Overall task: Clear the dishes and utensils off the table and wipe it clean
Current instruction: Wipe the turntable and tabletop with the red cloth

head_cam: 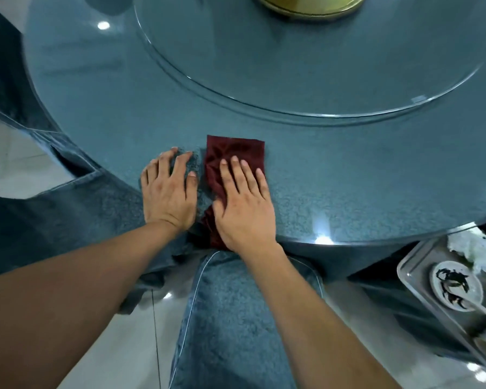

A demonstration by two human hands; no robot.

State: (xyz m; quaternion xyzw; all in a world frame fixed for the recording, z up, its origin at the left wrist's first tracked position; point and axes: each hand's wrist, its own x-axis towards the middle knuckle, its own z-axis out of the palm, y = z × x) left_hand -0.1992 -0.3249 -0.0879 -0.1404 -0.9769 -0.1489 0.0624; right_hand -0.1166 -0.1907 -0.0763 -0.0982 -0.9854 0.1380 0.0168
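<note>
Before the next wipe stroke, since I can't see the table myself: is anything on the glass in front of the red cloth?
Nothing visible. The right hand presses flat on the red cloth; the tabletop ahead is bare up to the glass turntable. The left hand rests beside the cloth.

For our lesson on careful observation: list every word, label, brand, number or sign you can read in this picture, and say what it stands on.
None: no readable text anywhere in the picture.
The small dish on the metal tray bears a black painted figure, not lettering.
The dark red cloth under the right hand shows only a woven pattern.
The table and the gold base carry no marks.
</note>
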